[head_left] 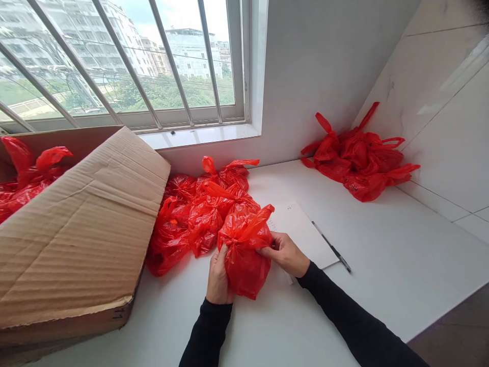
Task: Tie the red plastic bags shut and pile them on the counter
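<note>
A knotted red plastic bag is held between my two hands, just above the white table. My left hand grips its left side, with the thumb near the knot. On the other side, my right hand pinches the red plastic close to the tied handles. What the bag contains is hidden. Right behind it lies a pile of more tied red bags. A white sheet of paper with small writing lies beyond my right hand, and a black pen rests along its right edge.
A cardboard box with a raised flap stands on the left, holding more red bags. Another heap of red bags sits in the far right corner against the tiled wall. The white table ends at the lower right. A barred window is behind.
</note>
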{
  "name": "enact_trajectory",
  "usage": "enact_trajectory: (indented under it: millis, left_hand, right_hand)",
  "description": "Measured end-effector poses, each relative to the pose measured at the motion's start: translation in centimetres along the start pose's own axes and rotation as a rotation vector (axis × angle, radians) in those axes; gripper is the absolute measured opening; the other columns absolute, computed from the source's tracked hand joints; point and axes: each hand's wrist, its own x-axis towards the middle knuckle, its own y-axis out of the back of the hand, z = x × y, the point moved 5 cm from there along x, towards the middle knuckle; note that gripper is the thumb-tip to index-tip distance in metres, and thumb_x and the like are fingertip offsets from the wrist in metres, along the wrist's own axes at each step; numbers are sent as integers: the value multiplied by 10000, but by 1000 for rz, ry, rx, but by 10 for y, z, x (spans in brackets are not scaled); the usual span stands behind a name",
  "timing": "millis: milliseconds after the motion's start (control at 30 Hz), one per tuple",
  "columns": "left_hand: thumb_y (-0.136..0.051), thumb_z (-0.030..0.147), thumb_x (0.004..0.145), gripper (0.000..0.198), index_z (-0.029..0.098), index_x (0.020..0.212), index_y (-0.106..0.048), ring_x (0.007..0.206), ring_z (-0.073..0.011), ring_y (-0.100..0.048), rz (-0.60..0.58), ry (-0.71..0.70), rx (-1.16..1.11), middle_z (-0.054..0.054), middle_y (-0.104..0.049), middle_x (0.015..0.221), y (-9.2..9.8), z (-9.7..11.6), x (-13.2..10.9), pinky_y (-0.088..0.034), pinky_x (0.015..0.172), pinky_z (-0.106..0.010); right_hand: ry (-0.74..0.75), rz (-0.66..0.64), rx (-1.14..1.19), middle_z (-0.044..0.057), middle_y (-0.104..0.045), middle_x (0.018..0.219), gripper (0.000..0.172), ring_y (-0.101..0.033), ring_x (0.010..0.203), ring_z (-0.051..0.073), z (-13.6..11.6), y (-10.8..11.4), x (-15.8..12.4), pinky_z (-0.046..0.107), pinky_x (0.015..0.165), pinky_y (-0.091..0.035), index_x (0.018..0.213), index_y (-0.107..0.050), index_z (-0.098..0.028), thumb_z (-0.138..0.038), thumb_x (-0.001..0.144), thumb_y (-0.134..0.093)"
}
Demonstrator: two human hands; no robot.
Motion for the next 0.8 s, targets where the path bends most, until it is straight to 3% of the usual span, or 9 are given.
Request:
enact_trajectory:
  millis: [133,267,367,567,800]
  left_hand:
    - [-785,295,711,274,178,953,-729,840,-223,-715,-50,6,17,-33,-761,872,-3,-3,-3,-557,784,-307]
    - [-811,260,719,326,188,1022,-713,870,-204,-715,-125,-8,110,-43,-765,977,-6,-6,-4,-540,801,-282]
    - [-814,307,741,315,182,1012,-714,878,-208,-719,-104,-31,116,-53,-771,980,-3,-6,0,-539,803,-282]
    - [-828,387,718,313,189,943,-739,817,-220,-733,28,-38,48,-32,-779,830,8,-4,6,-561,760,-296]
    - [-825,354,717,277,184,921,-749,844,-223,-733,17,-43,48,-22,-776,814,4,-1,3,-567,765,-282]
  right_hand:
    - [58,87,-69,33,-732,941,295,-654,878,202,-2,7,1,312,795,-514,1037,-730,-187,-413,849,-718]
    - [72,105,-107,40,-731,987,295,-657,914,204,-6,10,1,313,818,-507,1066,-706,-189,-411,871,-693]
    - [46,22,-69,60,-711,1108,372,-653,1025,226,-11,5,-1,351,907,-514,1177,-650,-198,-402,869,-697]
    - [-13,-190,-51,78,-632,1304,722,-599,1190,263,-15,-14,-6,416,1040,-485,1364,-508,-233,-300,727,-839]
    - [-10,-89,-223,66,-712,1094,440,-656,1030,264,-5,-7,-6,392,912,-539,1144,-654,-174,-344,765,-799]
